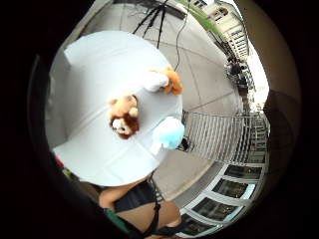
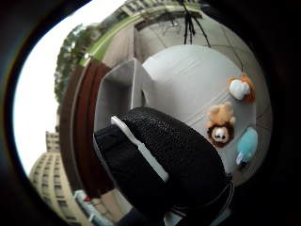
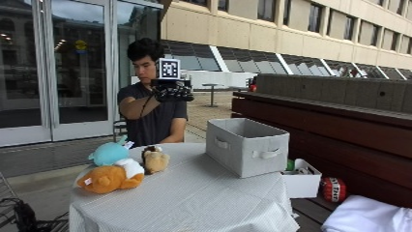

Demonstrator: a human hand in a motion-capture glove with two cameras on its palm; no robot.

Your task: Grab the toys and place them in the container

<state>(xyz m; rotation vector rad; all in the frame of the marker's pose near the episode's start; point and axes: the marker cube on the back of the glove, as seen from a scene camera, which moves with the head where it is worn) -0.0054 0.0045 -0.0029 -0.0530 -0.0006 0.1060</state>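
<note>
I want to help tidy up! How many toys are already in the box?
None seen in the grey container yet. The gloved right hand is raised above the table, holding nothing. Still left on the tablecloth: the orange toy, the lion toy and the blue toy.

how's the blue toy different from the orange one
The blue toy is light blue and smaller; the orange toy is orange with a white patch and bulkier. The blue one sits nearer the person, the orange one at the table edge farthest from them. Both are plush, lie on the table outside the container, and are untouched.
</note>
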